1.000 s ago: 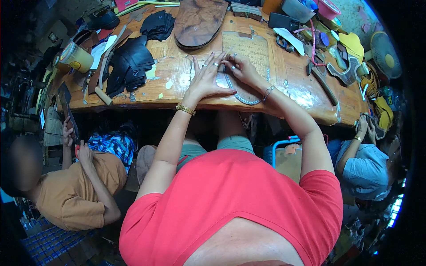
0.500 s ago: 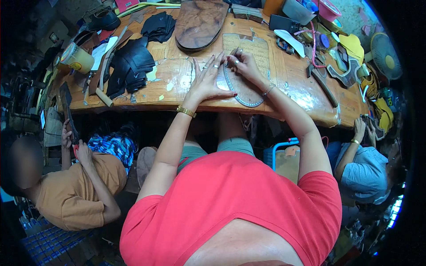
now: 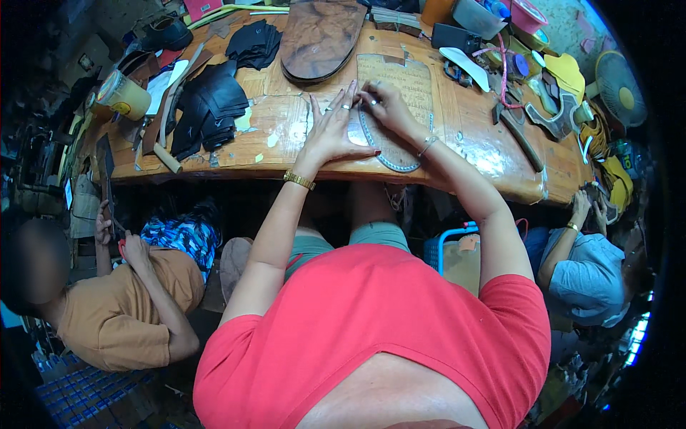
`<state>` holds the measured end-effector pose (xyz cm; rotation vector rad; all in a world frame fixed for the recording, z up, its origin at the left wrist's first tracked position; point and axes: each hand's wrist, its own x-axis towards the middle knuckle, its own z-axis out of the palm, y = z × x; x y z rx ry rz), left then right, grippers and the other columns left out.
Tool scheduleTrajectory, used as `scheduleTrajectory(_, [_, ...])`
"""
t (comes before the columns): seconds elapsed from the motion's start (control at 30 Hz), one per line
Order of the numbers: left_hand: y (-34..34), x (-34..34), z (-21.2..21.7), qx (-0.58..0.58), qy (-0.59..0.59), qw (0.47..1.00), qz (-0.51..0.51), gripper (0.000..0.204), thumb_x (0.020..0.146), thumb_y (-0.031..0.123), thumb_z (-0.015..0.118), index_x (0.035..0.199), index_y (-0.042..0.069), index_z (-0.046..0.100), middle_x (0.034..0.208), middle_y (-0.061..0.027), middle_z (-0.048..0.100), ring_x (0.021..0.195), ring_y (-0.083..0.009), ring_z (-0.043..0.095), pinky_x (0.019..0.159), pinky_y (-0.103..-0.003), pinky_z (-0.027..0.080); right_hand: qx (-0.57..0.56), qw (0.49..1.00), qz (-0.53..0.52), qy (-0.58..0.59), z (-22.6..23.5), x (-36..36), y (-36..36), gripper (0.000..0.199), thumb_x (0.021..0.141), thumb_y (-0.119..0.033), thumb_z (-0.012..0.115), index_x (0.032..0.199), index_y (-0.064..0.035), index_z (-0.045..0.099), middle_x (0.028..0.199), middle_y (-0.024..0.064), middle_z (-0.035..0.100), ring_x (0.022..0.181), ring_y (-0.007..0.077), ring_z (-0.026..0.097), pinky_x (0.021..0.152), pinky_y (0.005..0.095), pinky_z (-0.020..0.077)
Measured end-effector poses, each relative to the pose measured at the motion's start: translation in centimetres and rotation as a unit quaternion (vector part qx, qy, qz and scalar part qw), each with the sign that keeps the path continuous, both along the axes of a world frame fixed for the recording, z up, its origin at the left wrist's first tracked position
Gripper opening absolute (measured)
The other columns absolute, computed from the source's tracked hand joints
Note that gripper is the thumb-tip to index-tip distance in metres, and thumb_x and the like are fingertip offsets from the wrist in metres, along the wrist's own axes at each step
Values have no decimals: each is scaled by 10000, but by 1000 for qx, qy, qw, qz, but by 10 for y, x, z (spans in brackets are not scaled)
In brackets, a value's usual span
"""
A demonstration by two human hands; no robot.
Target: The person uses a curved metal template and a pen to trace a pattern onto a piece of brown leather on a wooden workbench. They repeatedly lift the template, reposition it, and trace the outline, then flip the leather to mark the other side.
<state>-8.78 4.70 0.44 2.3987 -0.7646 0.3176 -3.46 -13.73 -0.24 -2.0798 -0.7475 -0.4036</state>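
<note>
In front of me on the table, a brown board with handwritten rows and a rounded near end carries a curved, narrow pale strip with small marks along its rim. My left hand lies with fingers spread over the table at the board's left side. Its thumb rests by the strip, near the rounded end. My right hand has its fingers pinched together at the strip's far left end, close to my left fingertips. Whatever is between those fingers is too small to make out.
Dark rounded brown panels lie beyond my hands. Black cut pieces are piled left, near a tub. A hammer lies right. A person at left holds red-handled scissors; another person sits at right.
My right hand has shifted slightly left and nearer to me, its fingers drawn closer to my left fingertips. My left hand has stayed almost still.
</note>
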Motion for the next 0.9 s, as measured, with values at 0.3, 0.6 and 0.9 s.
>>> scheduleTrajectory(0.3, [-1, 0, -1, -1, 33, 999, -18, 1398, 487, 713, 738, 1497, 74, 14, 1429, -133, 421, 1393, -289, 275, 1072, -664, -73, 387, 881, -126, 242, 1, 13, -53, 188, 950, -195, 553, 1006, -35, 636, 782, 55, 647, 533, 75, 579, 433, 222, 484])
scheduleTrajectory(0.6, [-1, -2, -3, 21, -12, 1000, -5, 1369, 494, 734, 715, 1501, 98, 39, 1398, -123, 464, 1405, -310, 237, 1074, -665, -86, 176, 939, -285, 76, -12, -41, -114, 163, 886, -74, 588, 984, 37, 658, 877, 96, 684, 825, 160, 641, 761, 272, 491])
scheduleTrajectory(0.9, [-1, -4, -2, 10, -23, 1000, -12, 1333, 500, 720, 725, 1503, 123, 81, 1397, -130, 464, 1408, -322, 227, 1073, -668, -75, 442, 853, -226, 162, -6, -47, -98, 227, 737, 65, 679, 943, -17, 633, 859, 75, 640, 772, 142, 631, 661, 241, 496])
